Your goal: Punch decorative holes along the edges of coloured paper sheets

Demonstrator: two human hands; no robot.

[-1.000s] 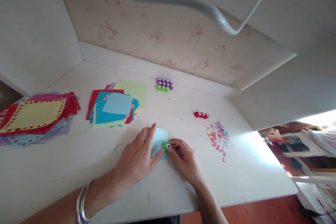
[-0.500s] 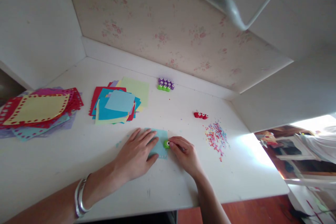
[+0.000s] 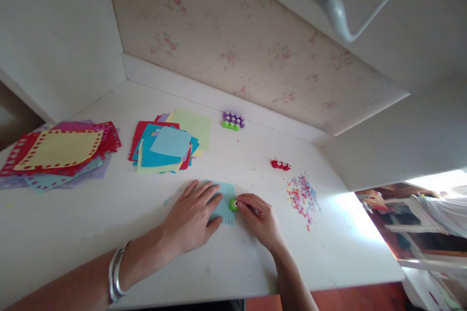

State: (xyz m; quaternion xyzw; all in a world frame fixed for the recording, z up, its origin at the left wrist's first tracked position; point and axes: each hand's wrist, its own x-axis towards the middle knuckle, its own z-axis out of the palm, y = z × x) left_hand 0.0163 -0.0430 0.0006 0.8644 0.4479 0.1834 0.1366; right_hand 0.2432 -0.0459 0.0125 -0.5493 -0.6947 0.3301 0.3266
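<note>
My left hand [image 3: 190, 217] lies flat with its fingers spread, pressing on a light blue sheet of paper [image 3: 228, 191] and covering its left part. A row of small punched holes runs along the sheet's near edge. At the right edge of the sheet sits a small green paper punch [image 3: 232, 205] with a round eye-like button. My right hand [image 3: 261, 217] pinches this punch between thumb and forefinger, the other fingers curled in.
Perforated coloured sheets [image 3: 60, 149] lie at far left, beside a pile of plain coloured paper [image 3: 170, 143]. Purple and green punches [image 3: 233, 120] stand near the back wall. Red punches [image 3: 280, 165] and paper confetti [image 3: 302, 197] lie to the right.
The whole view has shifted slightly, so everything appears a little lower and to the right. Both hands, the paper and the green punch keep nearly the same arrangement.
</note>
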